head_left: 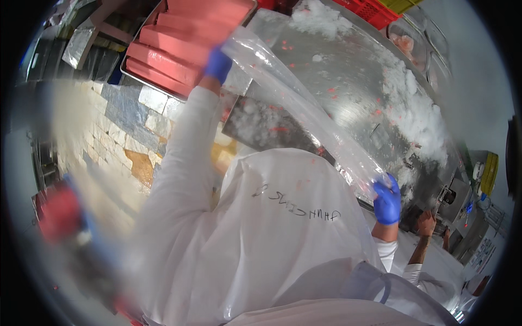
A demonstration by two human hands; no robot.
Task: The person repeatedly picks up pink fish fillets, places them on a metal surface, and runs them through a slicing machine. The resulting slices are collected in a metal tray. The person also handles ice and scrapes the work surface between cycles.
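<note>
A long clear plastic sheet (pixel 304 106) stretches diagonally over the near side of a metal table, one end at each of my hands. My left hand (pixel 218 64), in a blue glove, is closed on its upper end beside a metal tray (pixel 126 61). Long pink-red slabs (pixel 171 41), which look like fish fillets, lie side by side in that tray. My right hand (pixel 386 201), also gloved in blue, has its fingers closed around the lower end near the table's edge.
Crushed ice (pixel 413 103) and red scraps are scattered over the metal table (pixel 348 81). Red crates (pixel 372 12) stand at the far side. At the right, another person's bare hands (pixel 426 223) are beside a metal device (pixel 459 198). Stone-patterned flooring (pixel 136 117) shows at left.
</note>
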